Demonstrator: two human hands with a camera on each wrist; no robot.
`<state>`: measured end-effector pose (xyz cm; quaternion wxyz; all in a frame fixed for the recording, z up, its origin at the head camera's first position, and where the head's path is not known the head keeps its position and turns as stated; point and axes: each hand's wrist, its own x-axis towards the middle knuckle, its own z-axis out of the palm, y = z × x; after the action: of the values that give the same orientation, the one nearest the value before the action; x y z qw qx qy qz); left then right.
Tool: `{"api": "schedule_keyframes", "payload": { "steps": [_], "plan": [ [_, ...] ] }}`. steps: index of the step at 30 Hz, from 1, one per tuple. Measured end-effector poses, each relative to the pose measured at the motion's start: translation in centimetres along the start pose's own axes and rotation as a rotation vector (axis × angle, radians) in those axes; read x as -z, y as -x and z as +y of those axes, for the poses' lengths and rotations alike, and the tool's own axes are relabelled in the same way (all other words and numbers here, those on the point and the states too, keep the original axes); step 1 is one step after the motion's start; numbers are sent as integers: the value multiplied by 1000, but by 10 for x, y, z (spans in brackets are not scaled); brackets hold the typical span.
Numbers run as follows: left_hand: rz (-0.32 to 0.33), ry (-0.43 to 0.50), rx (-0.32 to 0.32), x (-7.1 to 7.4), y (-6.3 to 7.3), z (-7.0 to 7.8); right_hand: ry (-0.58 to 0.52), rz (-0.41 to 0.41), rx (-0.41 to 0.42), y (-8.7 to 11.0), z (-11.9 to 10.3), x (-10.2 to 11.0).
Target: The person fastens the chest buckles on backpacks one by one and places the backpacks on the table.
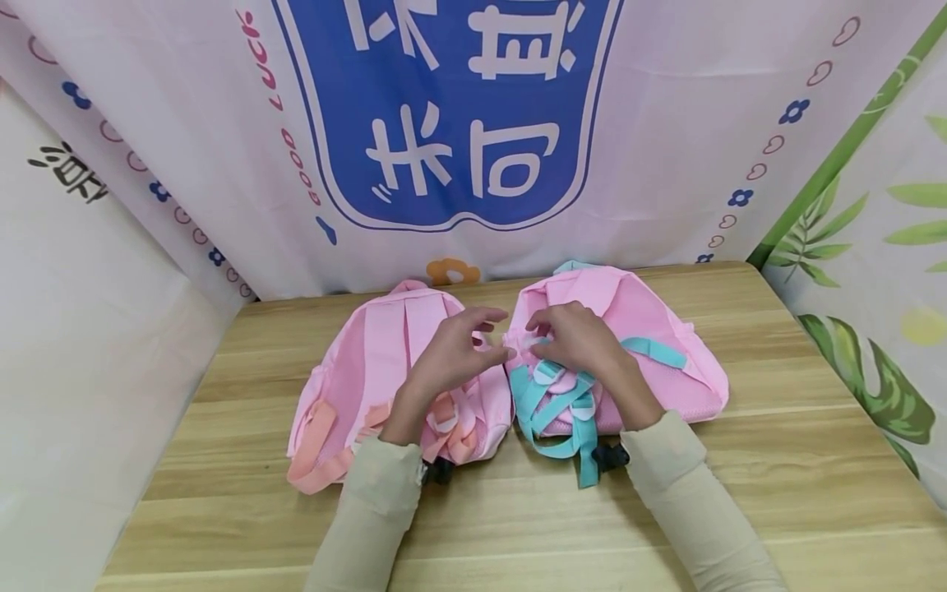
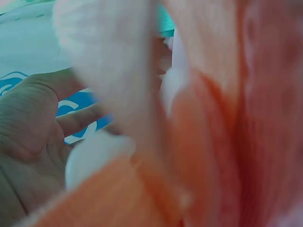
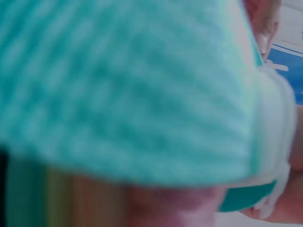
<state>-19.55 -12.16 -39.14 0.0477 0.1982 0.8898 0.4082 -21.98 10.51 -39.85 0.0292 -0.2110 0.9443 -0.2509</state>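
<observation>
Two pink backpacks lie side by side on the wooden table, their strap sides up. Over the inner edge of the left backpack (image 1: pixel 383 337) hovers my left hand (image 1: pixel 455 353), its thumb and fingers apart and loosely bent. My right hand (image 1: pixel 580 339) is above the right backpack (image 1: pixel 654 316), its thumb and fingers spread near that bag's inner edge. Peach-orange straps (image 1: pixel 318 436) with white buckles belong to the left bag. Teal straps (image 1: pixel 580 432) with white buckles are bunched on the right one. Blurred straps fill much of both wrist views, partly hiding the hands.
The wooden table (image 1: pixel 784 444) runs up to a printed cloth backdrop (image 1: pixel 666 131) with a blue sign. More printed cloth hangs at the right, and a white panel (image 1: pixel 74 345) stands at the left. A black clip (image 1: pixel 610 457) lies by the right sleeve.
</observation>
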Motion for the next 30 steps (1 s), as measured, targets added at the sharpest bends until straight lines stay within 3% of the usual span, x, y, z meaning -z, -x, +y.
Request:
{"api": "schedule_keyframes", "payload": {
  "steps": [4, 14, 24, 30],
  "plan": [
    [-17, 0, -6, -6, -2, 4, -15, 17, 14, 8, -1, 14],
    [-51, 37, -84, -24, -10, 19, -69, 189, 112, 34, 15, 55],
    [-116, 28, -96, -48, -16, 36, -115, 179, 65, 71, 54, 80],
    [-138, -25, -112, -64, -20, 50, -99, 211, 98, 87, 77, 90]
  ]
}}
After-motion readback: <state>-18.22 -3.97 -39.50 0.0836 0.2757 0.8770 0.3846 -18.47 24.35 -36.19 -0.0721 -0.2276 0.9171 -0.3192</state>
